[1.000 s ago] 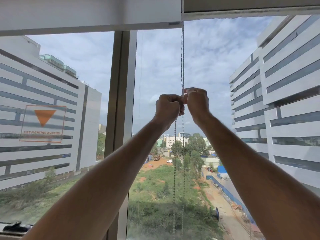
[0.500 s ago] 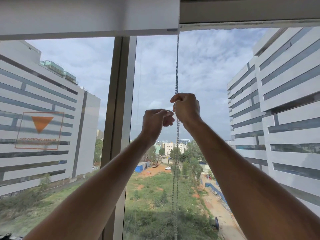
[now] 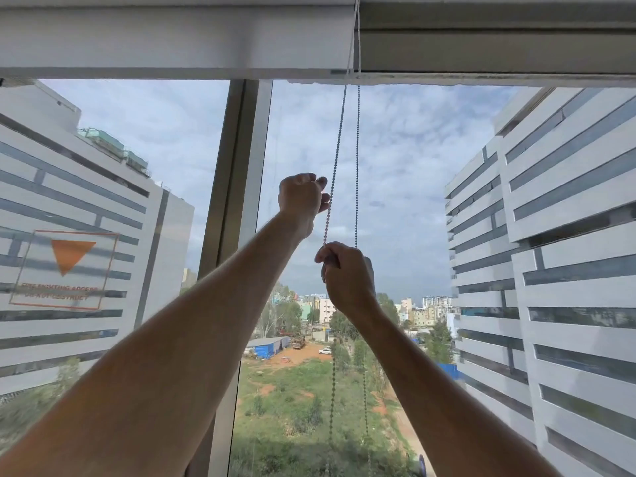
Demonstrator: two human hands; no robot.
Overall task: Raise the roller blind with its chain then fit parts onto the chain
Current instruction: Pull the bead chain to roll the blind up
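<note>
A white roller blind (image 3: pixel 172 43) is rolled high, its bottom bar just below the top of the window. Its metal bead chain (image 3: pixel 339 132) hangs as two strands in front of the glass. My right hand (image 3: pixel 347 277) is closed on the left strand, lower down, and that strand runs taut and slanted up to the blind. My left hand (image 3: pixel 301 197) is raised higher, just left of the same strand, its fingers loosely curled against the chain; whether it grips is unclear. The right strand (image 3: pixel 357 166) hangs straight and free.
A grey window mullion (image 3: pixel 237 173) stands just left of my hands. The window frame's top rail (image 3: pixel 481 53) runs to the right of the blind. An orange fire-access sticker (image 3: pixel 65 266) is on the left pane. Buildings and a green lot lie outside.
My right hand has moved down along the chain with it. My left hand has let go and risen above the right. The blind's bottom bar sits higher against the view outside.
</note>
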